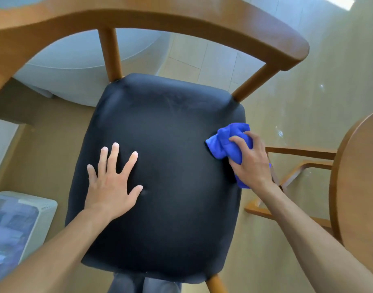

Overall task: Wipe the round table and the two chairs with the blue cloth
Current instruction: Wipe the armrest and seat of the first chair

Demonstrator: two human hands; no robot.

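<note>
A white appliance [23, 225] stands on the tan floor [297, 81] at lower left.

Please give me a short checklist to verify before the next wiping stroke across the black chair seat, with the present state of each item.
1. Right hand grips the blue cloth: ok.
2. Cloth touches the black seat at its right edge: ok.
3. Left hand lies flat on the seat, steadying the chair: ok.
4. Stroke path leftward free: not ok, the left hand lies in it.
5. Seat already clean: cannot tell.
6. Round table stands apart from the chair: ok.
</note>
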